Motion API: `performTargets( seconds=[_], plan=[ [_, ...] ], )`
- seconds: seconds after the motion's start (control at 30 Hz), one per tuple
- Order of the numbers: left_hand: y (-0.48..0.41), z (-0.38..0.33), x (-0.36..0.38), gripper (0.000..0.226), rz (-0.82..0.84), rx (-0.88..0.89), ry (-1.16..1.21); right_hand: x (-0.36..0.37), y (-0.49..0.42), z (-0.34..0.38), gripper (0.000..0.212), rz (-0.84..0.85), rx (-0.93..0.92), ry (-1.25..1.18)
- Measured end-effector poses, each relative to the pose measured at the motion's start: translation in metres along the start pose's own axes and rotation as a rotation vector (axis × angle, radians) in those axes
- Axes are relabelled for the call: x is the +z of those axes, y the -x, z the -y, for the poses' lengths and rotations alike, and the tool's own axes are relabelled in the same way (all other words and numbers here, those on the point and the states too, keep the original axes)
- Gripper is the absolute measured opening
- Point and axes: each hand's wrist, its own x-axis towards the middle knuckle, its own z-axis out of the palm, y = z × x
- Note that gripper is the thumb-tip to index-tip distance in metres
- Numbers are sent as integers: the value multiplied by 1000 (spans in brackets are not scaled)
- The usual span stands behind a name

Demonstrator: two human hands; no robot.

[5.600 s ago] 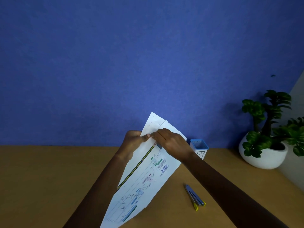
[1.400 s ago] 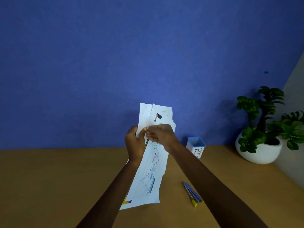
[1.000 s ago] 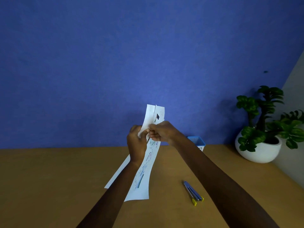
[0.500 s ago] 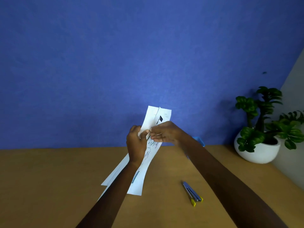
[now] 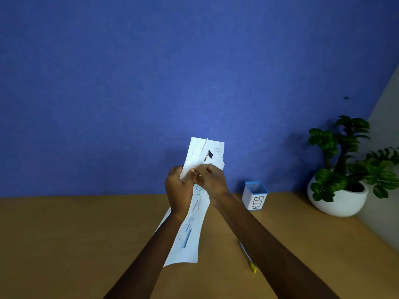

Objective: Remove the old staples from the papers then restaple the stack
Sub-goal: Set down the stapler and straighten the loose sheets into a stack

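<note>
Head view, the only one I have, and the change is plain: half a second ago the right hand was pinching at the sheets with the blue-rimmed bin hidden behind its forearm, and now that forearm has swung aside so the bin shows in full right of centre, while the papers have turned more edge-on to me and hang straighter. Both hands are up at frame centre, meeting on the upper part of the stack. The left hand is wrapped around the left edge, fingers closed on the sheets; the right has thumb and fingertips pinched tight at the same spot, but whether it has a staple between them I cannot tell, it is too small to see. My read: I am still picking at an old staple, not yet pulled clear, so nothing is ready for the bin and restapling is some way off. The stack is thin white printed paper, limp, fanned apart at the top into two or three leaves, its lower end curling toward the desk, a matte tan wooden surface. The stapler, slim with a yellow tip, lies on the desk lower right, half hidden by my right forearm. The bin is a small square white tub lettered BIN. A glossy leafy plant sits in a round white pot at the right edge.
</note>
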Motion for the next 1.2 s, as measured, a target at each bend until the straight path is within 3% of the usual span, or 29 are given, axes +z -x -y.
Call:
performTargets(
  seconds=[0.2,0.43,0.53,0.6,0.7,0.87,0.93,1.07,1.2],
  plan=[
    [1,-5,1,15,23,-135,164,2,6,-15,33,-121,-390,249],
    [-2,-9,1,37,25,-237,272,-3,7,-22,10,-92,-593,374],
    [-1,-8,0,34,41,-221,264,-3,5,-17,10,-87,-499,361],
    [-1,-6,-2,26,60,-180,211,-2,2,-10,17,-64,-331,338],
    [-2,-3,-4,16,87,-126,170,-2,-2,6,32,69,11,80],
    [-1,0,-5,16,83,-24,84,-15,-9,19,28,187,331,-123],
    [-1,2,-4,17,82,-2,51,-18,-10,20,26,218,367,-105],
    [-4,6,-7,22,58,-54,57,-17,-9,16,28,257,270,197],
    [-11,9,-12,18,62,-116,101,-20,-12,10,30,191,162,278]
  ],
)
